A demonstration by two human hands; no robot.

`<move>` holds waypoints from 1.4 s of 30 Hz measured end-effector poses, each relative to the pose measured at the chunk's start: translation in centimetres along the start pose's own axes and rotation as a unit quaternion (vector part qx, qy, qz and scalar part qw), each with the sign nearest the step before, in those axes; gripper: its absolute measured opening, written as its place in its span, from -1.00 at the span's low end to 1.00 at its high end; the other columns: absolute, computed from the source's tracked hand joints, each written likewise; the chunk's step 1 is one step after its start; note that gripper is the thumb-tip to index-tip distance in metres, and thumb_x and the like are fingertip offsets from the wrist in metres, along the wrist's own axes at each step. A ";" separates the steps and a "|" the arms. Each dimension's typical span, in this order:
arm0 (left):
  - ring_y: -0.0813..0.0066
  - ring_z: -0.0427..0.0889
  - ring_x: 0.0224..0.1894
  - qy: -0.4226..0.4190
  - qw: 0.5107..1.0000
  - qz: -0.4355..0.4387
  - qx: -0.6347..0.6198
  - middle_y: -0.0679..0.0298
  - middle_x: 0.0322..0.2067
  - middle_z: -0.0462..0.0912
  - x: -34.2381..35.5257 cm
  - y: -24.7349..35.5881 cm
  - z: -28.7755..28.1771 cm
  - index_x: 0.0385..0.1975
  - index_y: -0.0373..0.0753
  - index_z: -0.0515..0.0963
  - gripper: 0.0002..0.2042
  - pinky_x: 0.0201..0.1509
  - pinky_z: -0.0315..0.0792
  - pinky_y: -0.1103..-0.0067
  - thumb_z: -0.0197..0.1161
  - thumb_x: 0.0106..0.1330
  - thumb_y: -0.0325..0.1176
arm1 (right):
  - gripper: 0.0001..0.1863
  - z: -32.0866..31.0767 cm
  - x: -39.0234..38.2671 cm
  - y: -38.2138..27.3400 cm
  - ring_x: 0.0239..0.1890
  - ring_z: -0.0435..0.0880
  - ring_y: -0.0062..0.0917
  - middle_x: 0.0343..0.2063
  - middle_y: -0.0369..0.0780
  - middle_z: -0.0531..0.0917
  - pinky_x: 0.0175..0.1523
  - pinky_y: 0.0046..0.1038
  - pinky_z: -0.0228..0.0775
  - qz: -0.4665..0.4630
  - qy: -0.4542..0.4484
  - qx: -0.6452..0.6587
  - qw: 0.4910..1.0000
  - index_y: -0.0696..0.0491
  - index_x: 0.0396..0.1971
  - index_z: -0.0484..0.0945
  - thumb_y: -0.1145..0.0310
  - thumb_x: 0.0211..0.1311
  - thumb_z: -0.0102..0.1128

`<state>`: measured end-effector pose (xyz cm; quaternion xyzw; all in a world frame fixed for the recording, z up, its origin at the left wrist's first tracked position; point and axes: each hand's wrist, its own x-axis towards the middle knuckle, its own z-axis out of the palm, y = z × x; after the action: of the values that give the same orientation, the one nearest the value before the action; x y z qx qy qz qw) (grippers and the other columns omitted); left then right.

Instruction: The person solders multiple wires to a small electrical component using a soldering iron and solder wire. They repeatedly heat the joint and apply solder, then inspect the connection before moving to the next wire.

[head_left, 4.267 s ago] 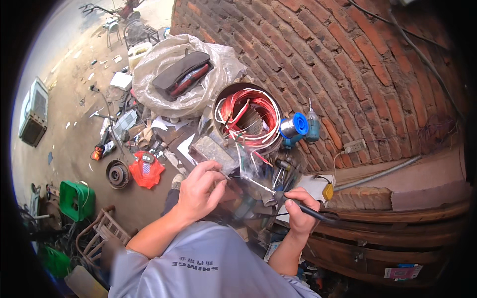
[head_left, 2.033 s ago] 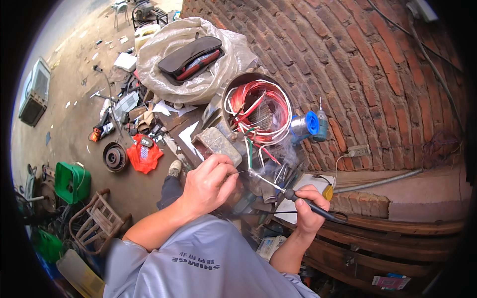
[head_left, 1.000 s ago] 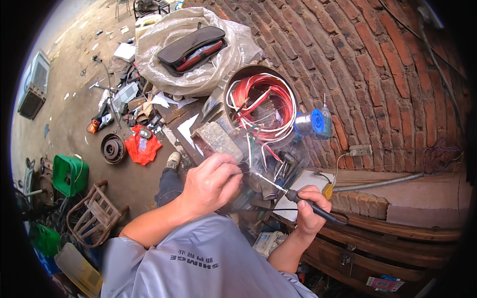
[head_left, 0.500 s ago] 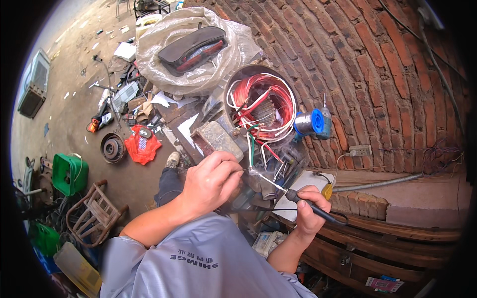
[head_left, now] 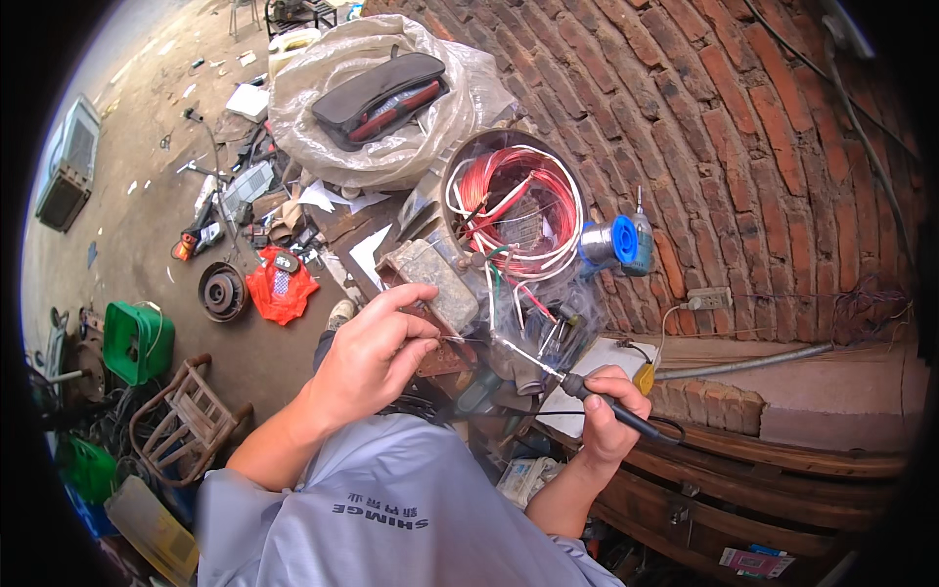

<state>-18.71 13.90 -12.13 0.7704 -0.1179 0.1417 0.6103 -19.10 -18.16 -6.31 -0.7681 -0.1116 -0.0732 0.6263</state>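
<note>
My right hand (head_left: pixel 614 421) grips a soldering iron (head_left: pixel 626 416) by its black handle. The iron's metal tip points up and left, meeting the ends of the white and green wires (head_left: pixel 492 303) that hang from the motor housing (head_left: pixel 460 161). Inside that round housing lies a coil of red and white wire (head_left: pixel 558 210). To the left, my left hand (head_left: pixel 367 347) pinches a thin silvery strand (head_left: pixel 453 338), which looks like solder wire, short of the joint. A dirty metal box (head_left: pixel 435 284) sits just beyond the left fingers.
A blue-ended spool of solder (head_left: pixel 621 240) stands right of the housing, before the brick wall (head_left: pixel 704 127). Behind is a whitish sack (head_left: pixel 293 108) with a dark pouch (head_left: pixel 381 98) on it. A wooden stool (head_left: pixel 186 421) and green bucket (head_left: pixel 137 342) stand on the left floor.
My left hand has drawn back to the left, away from the wire joint, and its fingers have spread somewhat. The soldering iron in my right hand has stayed in place.
</note>
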 end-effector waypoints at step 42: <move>0.18 0.72 -0.28 -0.001 0.994 0.057 0.088 0.14 -0.28 0.64 0.7 -0.4 2.2 -0.20 -0.31 0.68 -0.84 -0.21 0.61 0.39 0.47 0.25 -0.59 | -0.75 0.9 -0.5 -0.4 -0.28 0.63 -0.45 -0.34 -0.10 0.71 -0.11 -0.47 0.44 -0.015 0.033 -0.023 0.999 0.30 -0.23 0.75 0.48 0.12 0.46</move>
<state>-17.77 11.81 -12.77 0.8131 -0.1492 0.1857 0.5311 -19.73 -17.26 -6.24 -0.7776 -0.1006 -0.1100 0.6109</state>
